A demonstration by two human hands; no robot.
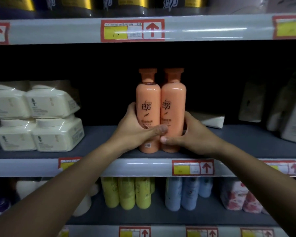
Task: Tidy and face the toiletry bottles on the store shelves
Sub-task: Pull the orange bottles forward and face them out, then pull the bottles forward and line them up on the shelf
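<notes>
Two orange bottles stand upright side by side at the front edge of the middle shelf (99,139), labels facing me. My left hand (135,130) wraps the left orange bottle (148,100) from its left side, thumb across the front. My right hand (190,134) grips the right orange bottle (173,100) from its right side, thumb low on the front. The two bottles touch each other, and my thumbs nearly meet between them.
Cream tubs (36,117) are stacked two high at the shelf's left. A white pouch (210,119) lies behind the bottles; pale refill bags (290,117) stand at right. Yellow bottles (126,192), blue bottles (183,194) and pink packs (241,197) fill the shelf below. Dark bottles line the top shelf.
</notes>
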